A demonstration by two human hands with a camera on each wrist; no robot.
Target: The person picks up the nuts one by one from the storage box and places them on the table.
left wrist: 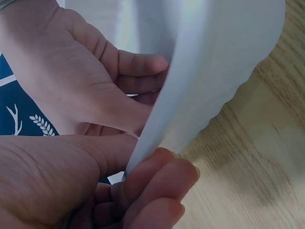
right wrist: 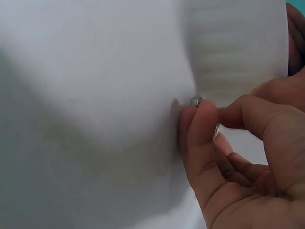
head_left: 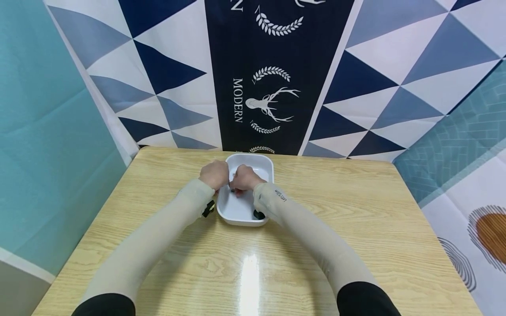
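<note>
A white rectangular plastic tub [head_left: 242, 221] with rounded corners stands on the table near its far edge. My left hand [head_left: 215, 174] grips the tub's left side wall, with the thumb inside the rim and the fingers curled round the outside, as the left wrist view shows. Inside the tub is my right hand [head_left: 246, 177], close beside the left one. Its thumb and finger pinch a small shiny metal piece [right wrist: 196, 101] low against the tub's inner wall. Fingers hide most of that piece, and I cannot tell its kind.
The tub rests on a light wood-grain table [head_left: 336, 210]. A patterned cloth [head_left: 261, 87] with triangles and a deer print hangs right behind the table's far edge. To the left hangs a teal sheet [head_left: 51, 131].
</note>
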